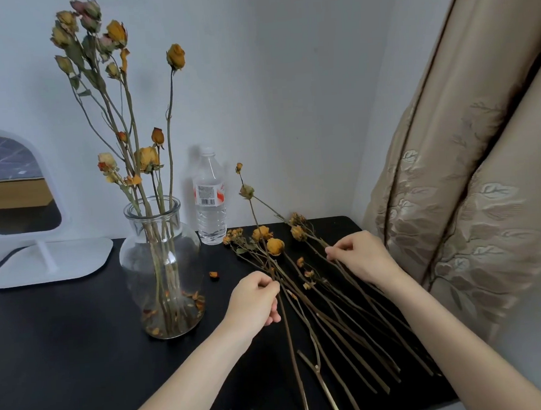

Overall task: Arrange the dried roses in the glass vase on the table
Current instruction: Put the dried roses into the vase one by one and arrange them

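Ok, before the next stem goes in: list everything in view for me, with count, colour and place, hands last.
clear round-bellied glass vase: one, transparent, on the table left of centre.
dried roses in the vase: a bunch, count unclear, yellow-orange and dull pink, upright.
loose dried roses: a pile, yellow-orange heads, brown stems, lying right of the vase.
fallen petal: one, orange, between vase and pile.
clear plastic water bottle: one, red-and-white label, behind the vase at the wall.
white-framed stand mirror: one, far left.
black table: one, under everything.
beige leaf-patterned curtain: one, right edge.
left hand: pinches a stem of the loose dried roses.
right hand: pinches another stem, farther right.
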### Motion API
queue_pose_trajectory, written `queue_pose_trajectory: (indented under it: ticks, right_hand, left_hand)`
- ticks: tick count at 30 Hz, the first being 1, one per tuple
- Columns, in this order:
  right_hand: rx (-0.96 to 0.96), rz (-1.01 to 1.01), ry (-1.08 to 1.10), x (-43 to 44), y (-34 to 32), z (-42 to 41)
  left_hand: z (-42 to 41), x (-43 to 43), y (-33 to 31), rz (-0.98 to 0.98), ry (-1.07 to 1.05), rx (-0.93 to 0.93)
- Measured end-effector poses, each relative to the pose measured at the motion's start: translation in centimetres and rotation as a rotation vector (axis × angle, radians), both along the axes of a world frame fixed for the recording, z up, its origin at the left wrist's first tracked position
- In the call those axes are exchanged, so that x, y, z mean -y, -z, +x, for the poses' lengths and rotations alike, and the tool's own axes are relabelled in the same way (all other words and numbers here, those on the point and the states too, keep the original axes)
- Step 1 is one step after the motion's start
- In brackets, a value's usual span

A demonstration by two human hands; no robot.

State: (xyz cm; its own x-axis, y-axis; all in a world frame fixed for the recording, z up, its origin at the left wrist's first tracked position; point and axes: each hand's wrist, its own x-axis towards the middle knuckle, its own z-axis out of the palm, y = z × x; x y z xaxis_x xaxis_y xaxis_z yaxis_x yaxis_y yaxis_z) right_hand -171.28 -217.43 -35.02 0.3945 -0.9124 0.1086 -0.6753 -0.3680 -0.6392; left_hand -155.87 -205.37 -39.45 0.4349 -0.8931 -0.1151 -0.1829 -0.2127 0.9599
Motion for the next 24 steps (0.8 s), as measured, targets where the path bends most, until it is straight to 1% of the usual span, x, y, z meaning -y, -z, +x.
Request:
queue_pose_trajectory:
  ticks: [5,9,13,18,24]
  right_hand:
    - [0.107,0.080,-0.021,-0.4,-1.2,0.7]
    - [0.276,0.168,-0.064,-1.3,-2.5,1.8]
    - [0.488,0.214,-0.142,-2.4,-5.0,3.6]
    - [0.739,0.240,-0.275,-3.9,-9.0,6.8]
    - [0.938,0.189,-0.420,-5.8,-14.3,11.9]
  left_hand:
    - [0.5,-1.2,-2.3,-0.181,0.018,0.083]
    - [1.3,-2.6,-5.3,-0.324,0.032,0.154]
    - [3.0,-3.9,-9.0,-0.441,0.016,0.219]
    - [6.7,-5.8,-13.5,-0.567,-0.104,0.290]
    - [11.4,-7.7,-18.4,-0.671,-0.243,0.337]
